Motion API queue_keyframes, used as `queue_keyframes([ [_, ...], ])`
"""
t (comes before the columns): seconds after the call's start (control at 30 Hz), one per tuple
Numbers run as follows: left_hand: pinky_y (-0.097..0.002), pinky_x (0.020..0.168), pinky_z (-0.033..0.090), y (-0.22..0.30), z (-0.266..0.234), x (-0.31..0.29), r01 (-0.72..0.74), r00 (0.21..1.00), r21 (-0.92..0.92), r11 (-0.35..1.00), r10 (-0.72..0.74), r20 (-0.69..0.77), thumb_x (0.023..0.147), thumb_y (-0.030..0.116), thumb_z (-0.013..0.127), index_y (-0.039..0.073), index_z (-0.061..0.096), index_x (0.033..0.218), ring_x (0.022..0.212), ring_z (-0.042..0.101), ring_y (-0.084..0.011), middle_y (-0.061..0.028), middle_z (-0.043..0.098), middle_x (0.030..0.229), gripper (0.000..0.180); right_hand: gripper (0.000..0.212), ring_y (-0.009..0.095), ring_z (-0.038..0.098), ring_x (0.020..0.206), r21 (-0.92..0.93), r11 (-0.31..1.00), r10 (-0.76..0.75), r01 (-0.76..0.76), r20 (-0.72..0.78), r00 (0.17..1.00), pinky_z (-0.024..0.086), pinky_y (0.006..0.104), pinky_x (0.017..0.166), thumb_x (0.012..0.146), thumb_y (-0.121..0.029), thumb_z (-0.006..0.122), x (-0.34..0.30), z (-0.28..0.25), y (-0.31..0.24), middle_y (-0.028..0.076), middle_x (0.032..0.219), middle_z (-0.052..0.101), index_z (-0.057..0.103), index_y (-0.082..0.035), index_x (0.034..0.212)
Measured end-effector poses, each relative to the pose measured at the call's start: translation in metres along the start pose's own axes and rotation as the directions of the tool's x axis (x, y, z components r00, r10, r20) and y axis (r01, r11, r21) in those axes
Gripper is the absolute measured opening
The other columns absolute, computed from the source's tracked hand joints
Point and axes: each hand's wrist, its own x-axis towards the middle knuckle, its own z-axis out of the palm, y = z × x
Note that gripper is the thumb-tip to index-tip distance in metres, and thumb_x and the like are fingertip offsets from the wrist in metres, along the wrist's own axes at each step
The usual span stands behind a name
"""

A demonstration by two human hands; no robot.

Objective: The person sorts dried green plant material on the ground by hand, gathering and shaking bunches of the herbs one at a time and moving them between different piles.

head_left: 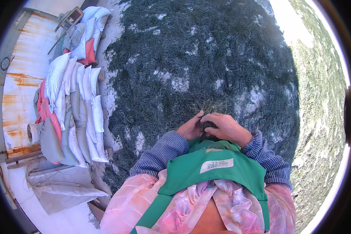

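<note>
Curling at a dark clump (210,125) are left hand (190,127) and right hand (229,127); whether clamped, I cannot tell; green apron (185,171) lies below.

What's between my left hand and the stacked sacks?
In the head view, between your left hand and the sacks lie dark grass-like strands, patchy over pale ground.

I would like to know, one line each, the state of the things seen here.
Bare left hand: fingers bent near the right; grip unclear.
Bare right hand: fingers curled; grip unclear.
Dark green stringy plant material: spread loosely, with pale gaps.
White, grey and red cloth sacks: bulging, stacked in a leaning pile.
Green cloth apron: worn, creased.
White flat wall panel: rust-stained.
</note>
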Motion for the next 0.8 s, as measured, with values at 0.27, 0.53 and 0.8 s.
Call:
queue_keyframes([
  [0.27,-0.0404,0.090,0.050,-0.019,-0.008,0.023,-0.074,0.943,-0.131,0.989,0.026,-0.333,0.092,0.011,0.044,-0.004,0.055,0.112,0.097,0.062,-0.0255,-0.0169,0.063,0.108,0.028,0.043,0.034,0.061,0.098,-0.055,0.989,0.125,-0.134,-0.146,0.981,0.051,0.0400,0.082,0.079,-0.014,0.065,-0.029,-0.031,0.010,0.017,0.116,0.057,0.054,-0.006,0.119],
  [0.53,-0.0417,0.088,0.051,-0.011,-0.068,0.065,-0.072,0.876,-0.107,0.992,0.011,-0.483,0.091,0.010,0.043,-0.005,0.059,0.104,0.091,0.064,-0.0264,-0.0177,0.065,0.101,0.026,0.033,0.031,0.065,0.083,0.066,0.780,0.623,-0.622,-0.177,0.762,0.052,0.0371,0.074,0.078,-0.017,0.065,-0.158,-0.063,0.121,0.019,0.093,0.065,0.062,-0.001,0.107],
  [0.8,-0.0391,0.071,0.056,0.178,0.041,0.199,-0.434,0.665,0.150,0.888,0.428,-0.612,0.092,0.006,0.047,-0.006,0.051,0.102,0.081,0.061,-0.0269,-0.0167,0.060,0.095,0.016,0.030,0.031,0.066,0.085,0.212,0.766,0.640,-0.606,-0.170,0.749,0.052,0.0379,0.076,0.079,-0.015,0.063,-0.213,-0.126,0.231,0.017,0.096,0.067,0.062,0.000,0.104],
])
